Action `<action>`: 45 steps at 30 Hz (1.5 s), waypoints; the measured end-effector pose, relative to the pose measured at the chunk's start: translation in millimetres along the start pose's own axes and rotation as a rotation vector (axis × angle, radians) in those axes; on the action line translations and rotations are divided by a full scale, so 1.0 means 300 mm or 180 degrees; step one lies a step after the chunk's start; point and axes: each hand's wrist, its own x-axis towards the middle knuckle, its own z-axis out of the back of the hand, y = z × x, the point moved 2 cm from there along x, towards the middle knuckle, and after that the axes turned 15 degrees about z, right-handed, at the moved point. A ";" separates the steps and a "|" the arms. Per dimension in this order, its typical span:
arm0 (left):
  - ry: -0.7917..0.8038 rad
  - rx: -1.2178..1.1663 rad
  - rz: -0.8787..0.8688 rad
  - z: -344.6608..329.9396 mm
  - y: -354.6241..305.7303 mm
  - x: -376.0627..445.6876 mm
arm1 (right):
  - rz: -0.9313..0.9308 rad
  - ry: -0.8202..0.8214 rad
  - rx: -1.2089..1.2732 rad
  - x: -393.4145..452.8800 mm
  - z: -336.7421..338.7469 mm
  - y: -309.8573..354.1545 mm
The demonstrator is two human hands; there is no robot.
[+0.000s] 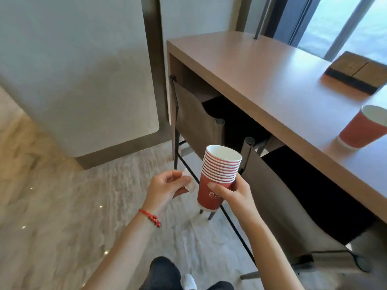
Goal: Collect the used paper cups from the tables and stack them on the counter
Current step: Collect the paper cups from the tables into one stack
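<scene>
The stack of nested red paper cups with white rims and white print (217, 176) is in my right hand (234, 193), held in the air in front of me, over the floor and just short of the counter's edge. My thumb lies across the red wall of the lowest cup and my other fingers curl round its far side, so the stack leans a little to the left at its foot. My left hand (165, 189) is just beside the stack, not touching it; its fingers are bent and pinch a small crumpled scrap of white paper (189, 184) at their tips. A thin red cord bracelet (149, 217) circles my left wrist.

To the right, on the long brown wooden counter (272, 80), a single red paper cup with a white base (364, 127) stands upright near the front edge, well apart from my hands. Farther back on the counter lies a flat wooden box with a dark band (354, 72). Two grey fabric-backed chairs with thin black metal legs (196, 118) are tucked under the counter. The floor is pale veined marble (62, 195).
</scene>
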 end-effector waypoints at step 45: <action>0.3289 0.0746 -0.0365 -1.169 -0.457 0.277 | 0.1346 -0.2857 -0.1236 0.291 0.877 0.582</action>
